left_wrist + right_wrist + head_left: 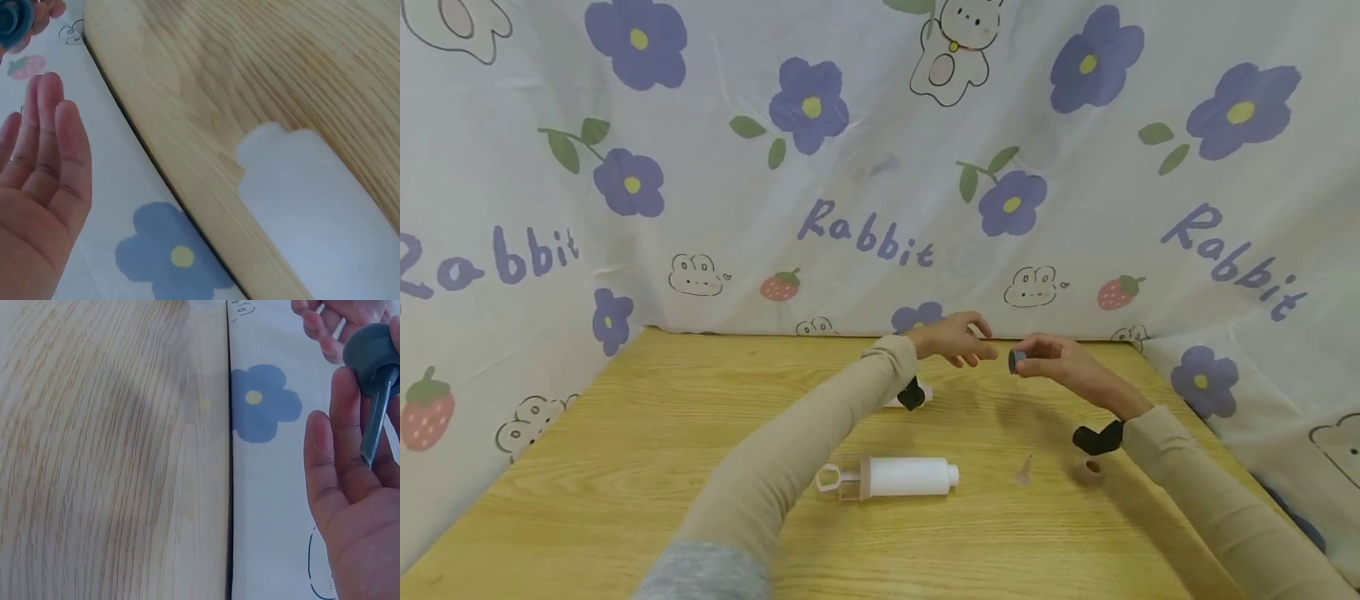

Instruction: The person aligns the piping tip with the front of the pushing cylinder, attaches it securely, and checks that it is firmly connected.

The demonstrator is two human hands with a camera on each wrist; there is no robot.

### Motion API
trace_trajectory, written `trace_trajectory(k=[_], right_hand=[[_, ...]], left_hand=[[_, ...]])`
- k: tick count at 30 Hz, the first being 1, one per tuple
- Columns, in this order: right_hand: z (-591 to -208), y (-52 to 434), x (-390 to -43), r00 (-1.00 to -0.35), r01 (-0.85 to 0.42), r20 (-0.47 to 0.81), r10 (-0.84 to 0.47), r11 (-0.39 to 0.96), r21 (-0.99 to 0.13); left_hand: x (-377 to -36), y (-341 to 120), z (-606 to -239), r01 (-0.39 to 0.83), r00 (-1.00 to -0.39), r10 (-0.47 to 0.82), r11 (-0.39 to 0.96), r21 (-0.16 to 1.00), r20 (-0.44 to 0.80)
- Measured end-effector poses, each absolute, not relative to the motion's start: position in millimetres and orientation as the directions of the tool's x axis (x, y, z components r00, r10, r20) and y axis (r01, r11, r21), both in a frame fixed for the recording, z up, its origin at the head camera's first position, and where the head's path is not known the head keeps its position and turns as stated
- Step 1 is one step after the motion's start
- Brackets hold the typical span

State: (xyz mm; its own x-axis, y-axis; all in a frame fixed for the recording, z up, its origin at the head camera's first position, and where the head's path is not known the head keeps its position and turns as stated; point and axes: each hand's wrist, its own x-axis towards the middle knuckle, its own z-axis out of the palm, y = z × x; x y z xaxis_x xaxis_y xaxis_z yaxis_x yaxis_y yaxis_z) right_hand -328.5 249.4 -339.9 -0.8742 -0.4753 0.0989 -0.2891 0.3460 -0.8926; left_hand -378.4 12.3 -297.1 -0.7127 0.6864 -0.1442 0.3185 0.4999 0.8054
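Up at twelve o'clock over the tabletop (pixel 662 467), the right hand (pixel 1060 360) pinches a dark plunger piece (pixel 374 381) by its round head, stem free; the left hand (pixel 951 337) hovers beside it, fingers (pixel 47 125) straight and empty.

White syringe-like tube (pixel 891 477) on wooden table (pixel 625 467), small tan ring (pixel 1088 472), floral rabbit-print cloth (pixel 850 167)

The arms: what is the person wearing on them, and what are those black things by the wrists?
Both arms wear long beige sleeves; the left one turns grey near the elbow. A small black camera is strapped under each wrist: one by the left hand, one by the right hand. Both hands are bare: no gloves, no rings visible.
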Motion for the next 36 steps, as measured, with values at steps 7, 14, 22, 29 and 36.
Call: trace_trajectory(k=[7, 14, 22, 29, 36], right_hand=[[-336.5, 249.9, -329.3, -0.883, -0.279, 0.087, -0.461, 0.369, -0.887], [-333.5, 250.5, -329.0, -0.887, -0.273, 0.086, -0.454, 0.366, -0.889], [-339.0, 251.3, -327.2, -0.886, -0.263, 0.076, -0.457, 0.362, -0.894], [-344.7, 253.3, -327.8, -0.887, -0.266, 0.084, -0.454, 0.353, -0.897], [-347.9, 256.6, -331.7, -0.885, -0.248, 0.058, -0.462, 0.363, -0.898]], left_hand=[[-387.8, -23.1, -296.6, 0.341, -0.716, 0.674, 0.565, 0.751, -0.182], [-398.5, -50.2, -303.7, 0.32, -0.72, 0.665, 0.571, 0.756, -0.198], [-401.1, -72.1, -321.6, 0.312, -0.73, 0.645, 0.608, 0.73, -0.225], [-411.3, -91.6, -336.7, 0.35, -0.72, 0.633, 0.685, 0.638, -0.284], [-405.2, -108.0, -342.6, 0.322, -0.7, 0.632, 0.696, 0.641, -0.334]])
